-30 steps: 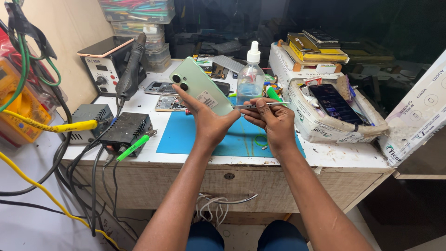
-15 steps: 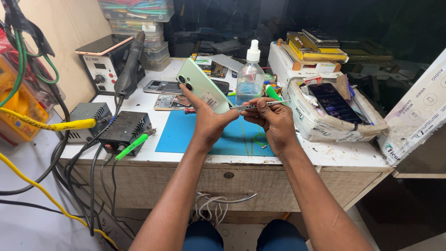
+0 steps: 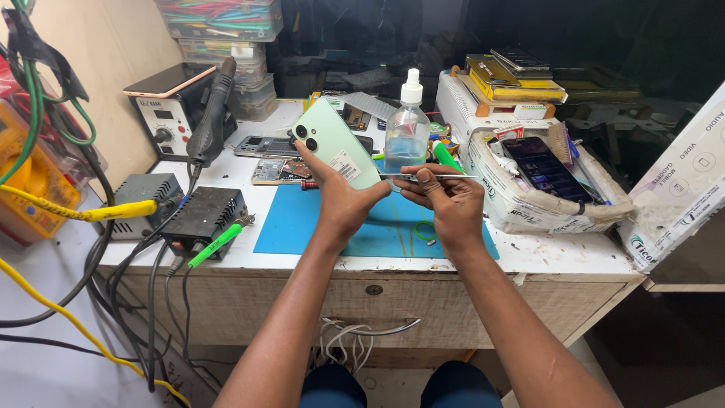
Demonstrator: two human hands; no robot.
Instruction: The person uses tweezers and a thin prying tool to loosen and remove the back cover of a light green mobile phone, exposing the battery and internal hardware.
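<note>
Head view looks down over my forearms to the bench, where my left hand [image 3: 343,204] is clamped on a pale green phone [image 3: 334,142], back cover and twin camera rings toward me. It hangs tilted above the blue mat [image 3: 302,227], its long axis running from far left down to near right, the lower end buried in my palm. My right hand [image 3: 445,200] is pinched shut on a thin metal pry tool [image 3: 427,176] — a flat strip lying nearly level, left to right, with its left tip touching or just meeting the phone's lower right edge. So the phone lies directly left of my right hand, and the tool's line crosses the phone's axis at a slant.

Whether the tip has entered the seam I cannot tell; my left fingers and the cover's edge hide that spot. The phone's screen side faces away, unseen.

Behind the hands stands a clear spray bottle [image 3: 406,132], and to the right a white tray [image 3: 529,208] holds another dark phone. Far left, a soldering station [image 3: 170,113] sits by tangled cables.
</note>
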